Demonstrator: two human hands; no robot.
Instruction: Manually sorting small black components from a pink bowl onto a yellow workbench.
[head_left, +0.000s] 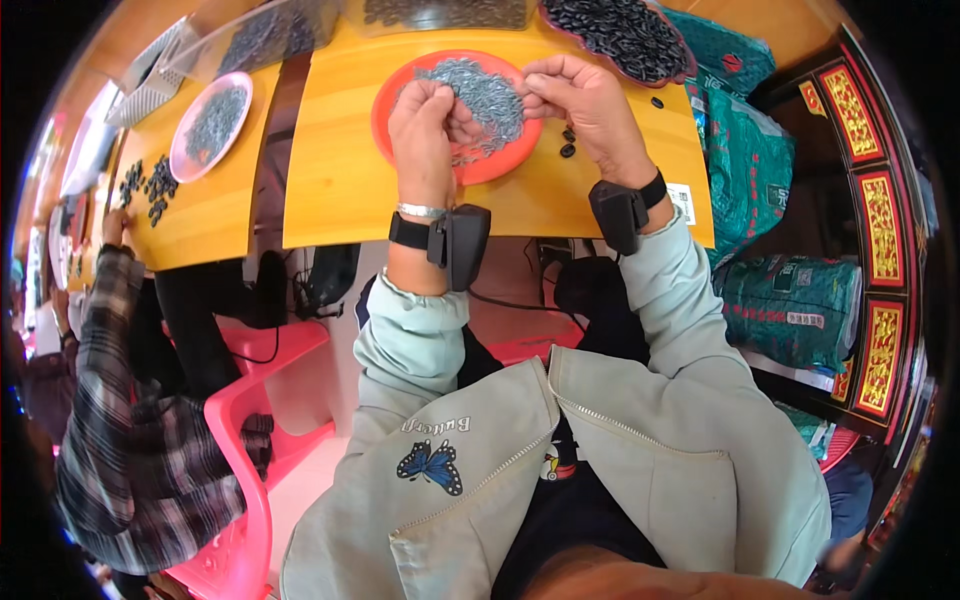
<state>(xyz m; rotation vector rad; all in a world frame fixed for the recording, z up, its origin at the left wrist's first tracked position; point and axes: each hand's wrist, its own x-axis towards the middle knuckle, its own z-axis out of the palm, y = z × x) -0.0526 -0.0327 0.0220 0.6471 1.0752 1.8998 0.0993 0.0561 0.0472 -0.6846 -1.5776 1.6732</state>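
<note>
My left hand (428,118) is closed, its fingers curled over the left side of a red-orange plate (518,155). On that plate lies a heap of small, thin grey metal pieces (482,98). Over the plate's right rim, my right hand (585,100) pinches thumb and fingers together. Whatever either hand holds is too small or too hidden to make out. A few black oval pieces (568,151) lie on the yellow table (340,170) below my right hand. Just behind that hand stands a bowl heaped with similar black pieces (625,38).
Clear bins (250,45) stand along the table's far side. To the left, a person in a plaid sleeve (105,330) sits at another table, near a pink-rimmed plate (178,150) of grey pieces and scattered black pieces (160,185). Green sacks (745,170) crowd the right side.
</note>
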